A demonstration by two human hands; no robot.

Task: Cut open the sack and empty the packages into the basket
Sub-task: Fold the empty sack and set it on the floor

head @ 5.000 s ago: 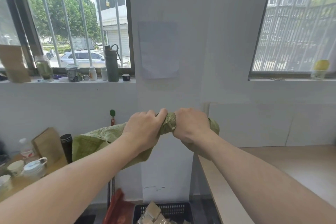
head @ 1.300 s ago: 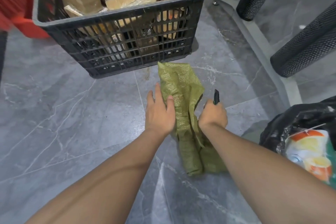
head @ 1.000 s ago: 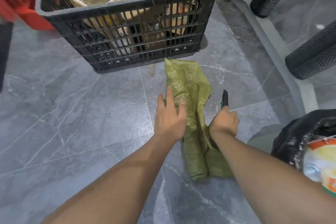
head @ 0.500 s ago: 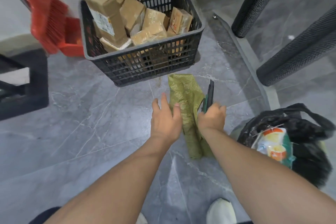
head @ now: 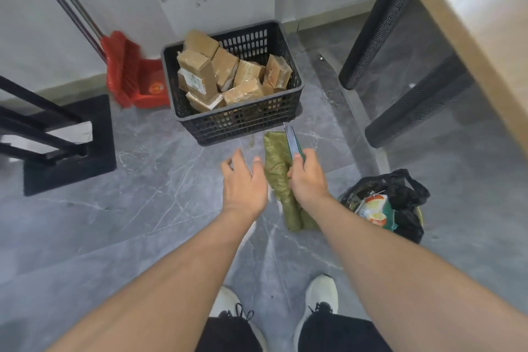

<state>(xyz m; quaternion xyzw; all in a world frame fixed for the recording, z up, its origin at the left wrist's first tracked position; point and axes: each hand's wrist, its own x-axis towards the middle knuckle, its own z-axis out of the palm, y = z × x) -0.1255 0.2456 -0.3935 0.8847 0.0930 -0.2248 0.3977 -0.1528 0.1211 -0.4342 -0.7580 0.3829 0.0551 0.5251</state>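
The green sack (head: 275, 160) lies folded on the floor, its far end just in front of the black basket (head: 237, 123) that holds the brown packages (head: 228, 74). The left hand (head: 244, 184) is just left of the sack, fingers spread, holding nothing. The right hand (head: 308, 177) is over its right edge, fingers wrapped round a cutter (head: 291, 138) that points toward the basket. Half a second ago the left thumb lay on the sack; now it is off, and the view has risen so white shoes (head: 321, 291) show. The floor (head: 143, 180) is grey marbled tile. A red broom (head: 123, 66) leans by the white wall, a black rubbish bag (head: 400, 200) sits at right, and a wooden tabletop (head: 457, 37) juts in above.
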